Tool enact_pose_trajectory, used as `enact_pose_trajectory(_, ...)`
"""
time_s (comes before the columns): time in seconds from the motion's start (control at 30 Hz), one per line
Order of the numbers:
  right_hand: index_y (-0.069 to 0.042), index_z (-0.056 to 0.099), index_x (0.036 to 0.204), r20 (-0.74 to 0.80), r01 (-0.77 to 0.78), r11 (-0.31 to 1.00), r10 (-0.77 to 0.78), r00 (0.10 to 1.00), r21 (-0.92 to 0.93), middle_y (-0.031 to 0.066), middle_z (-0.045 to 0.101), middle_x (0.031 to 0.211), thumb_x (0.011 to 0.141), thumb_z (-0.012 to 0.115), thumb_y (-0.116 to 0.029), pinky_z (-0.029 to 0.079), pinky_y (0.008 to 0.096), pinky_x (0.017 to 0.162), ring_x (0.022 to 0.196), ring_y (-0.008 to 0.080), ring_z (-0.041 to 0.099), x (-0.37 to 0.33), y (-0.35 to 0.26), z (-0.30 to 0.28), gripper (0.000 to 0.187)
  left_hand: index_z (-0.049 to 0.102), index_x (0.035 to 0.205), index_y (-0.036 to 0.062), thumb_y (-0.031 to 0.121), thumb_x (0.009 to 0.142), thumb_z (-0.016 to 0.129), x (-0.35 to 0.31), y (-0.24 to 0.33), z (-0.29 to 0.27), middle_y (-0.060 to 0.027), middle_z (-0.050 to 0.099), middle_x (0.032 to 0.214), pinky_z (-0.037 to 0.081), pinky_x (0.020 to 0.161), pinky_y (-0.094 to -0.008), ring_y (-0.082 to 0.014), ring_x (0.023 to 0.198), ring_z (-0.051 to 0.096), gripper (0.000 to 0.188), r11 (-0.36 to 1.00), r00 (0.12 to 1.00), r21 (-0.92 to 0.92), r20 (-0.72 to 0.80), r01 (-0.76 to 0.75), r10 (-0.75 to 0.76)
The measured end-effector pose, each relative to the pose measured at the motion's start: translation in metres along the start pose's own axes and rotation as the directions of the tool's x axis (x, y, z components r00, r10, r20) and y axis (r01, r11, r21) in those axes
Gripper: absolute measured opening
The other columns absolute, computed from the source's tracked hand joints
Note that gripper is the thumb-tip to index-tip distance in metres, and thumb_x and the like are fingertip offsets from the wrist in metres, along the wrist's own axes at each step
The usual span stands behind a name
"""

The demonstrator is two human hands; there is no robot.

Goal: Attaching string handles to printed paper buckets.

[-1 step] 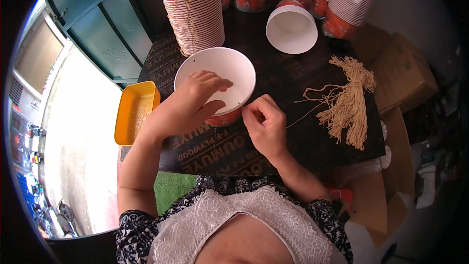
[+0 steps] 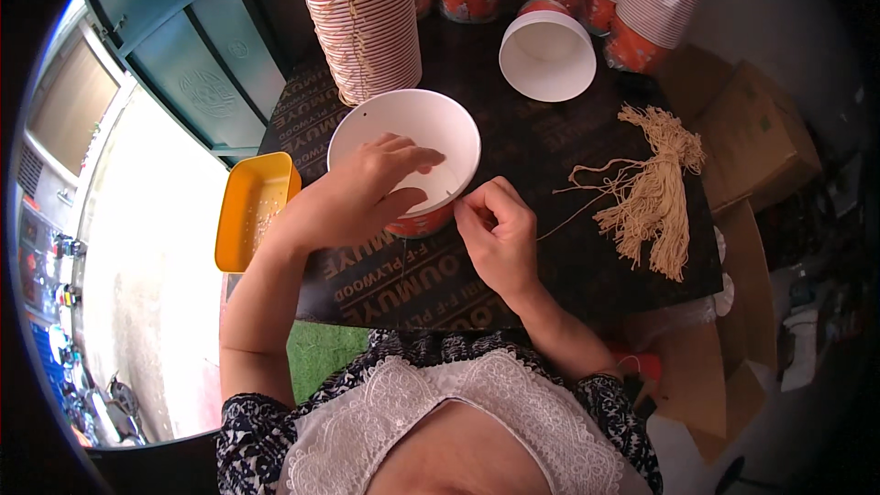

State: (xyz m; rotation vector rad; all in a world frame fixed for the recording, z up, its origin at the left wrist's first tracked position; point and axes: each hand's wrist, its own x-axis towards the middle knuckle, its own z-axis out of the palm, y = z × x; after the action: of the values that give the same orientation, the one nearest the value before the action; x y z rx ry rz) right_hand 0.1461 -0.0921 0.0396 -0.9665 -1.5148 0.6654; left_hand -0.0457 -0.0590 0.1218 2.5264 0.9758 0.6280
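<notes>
A paper bucket [image 2: 449,133], white inside and orange outside, stands mouth-up in front of me. My left hand [image 2: 380,181] reaches over its near left rim, thumb and fingers apart, fingertips within the mouth. Close against the right side of the rim, my right hand [image 2: 496,227] pinches the end of a beige cord [image 2: 570,220]. The cord trails from under that hand toward a bundle of beige cords [image 2: 655,192] on the table's right. A small dark hole shows in the bucket's far left wall. The pinching fingertips are partly hidden.
A tall stack of nested orange buckets [image 2: 367,41] rises behind the bucket. Another bucket [image 2: 548,57] lies tipped toward me, with more wrapped stacks [image 2: 665,0] behind. A yellow tray [image 2: 231,211] with small white bits sits at the left edge; cardboard boxes [image 2: 761,142] stand right.
My left hand has shifted slightly to the right over the bucket's mouth. The right hand and bucket stay in place.
</notes>
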Motion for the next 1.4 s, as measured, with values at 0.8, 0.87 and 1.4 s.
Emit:
enact_pose_trajectory(0.8, -0.003, 0.056, 0.115, 0.265, 0.495, 0.827, -0.43, 0.863, -0.266, 0.0085, 0.059, 0.078, 0.075, 0.072, -0.002, 0.046, 0.0308, 0.051, 0.054, 0.0215, 0.058, 0.022, -0.011, -0.032, 0.043, 0.068, 0.083, 0.0023, 0.015, 0.08, 0.061, 0.02, -0.012, 0.02, -0.0156, 0.066, 0.073, 0.049, 0.065, -0.0392, -0.0317, 0.068, 0.063, 0.014, 0.999, 0.997, 0.01, 0.064, 0.033, -0.033)
enact_pose_trajectory(0.87, -0.004, 0.059, 0.107, 0.368, 0.528, 0.772, -0.404, 0.838, -0.355, 0.0083, 0.059, 0.086, 0.072, 0.075, -0.005, 0.049, 0.034, 0.051, 0.059, 0.0265, 0.061, 0.029, -0.011, -0.043, 0.039, 0.067, 0.081, 0.0019, 0.014, 0.079, 0.061, 0.019, -0.011, 0.023, -0.0162, 0.066, 0.073, 0.049, 0.064, -0.0397, -0.0325, 0.067, 0.063, 0.013, 1.0, 0.998, 0.001, 0.056, 0.025, -0.025)
enact_pose_trajectory(1.4, -0.005, 0.059, 0.083, 0.648, 0.738, 0.497, -0.384, 0.658, -0.456, 0.0109, 0.055, 0.073, 0.08, 0.061, -0.007, 0.051, 0.0374, 0.049, 0.06, 0.0273, 0.063, 0.04, 0.087, -0.023, 0.004, 0.066, 0.07, -0.0026, 0.018, 0.08, 0.062, 0.022, -0.047, 0.099, -0.0243, 0.062, 0.067, 0.051, 0.062, -0.0458, -0.0393, 0.065, 0.063, 0.023, 0.955, 0.97, 0.167, -0.055, 0.243, -0.237)
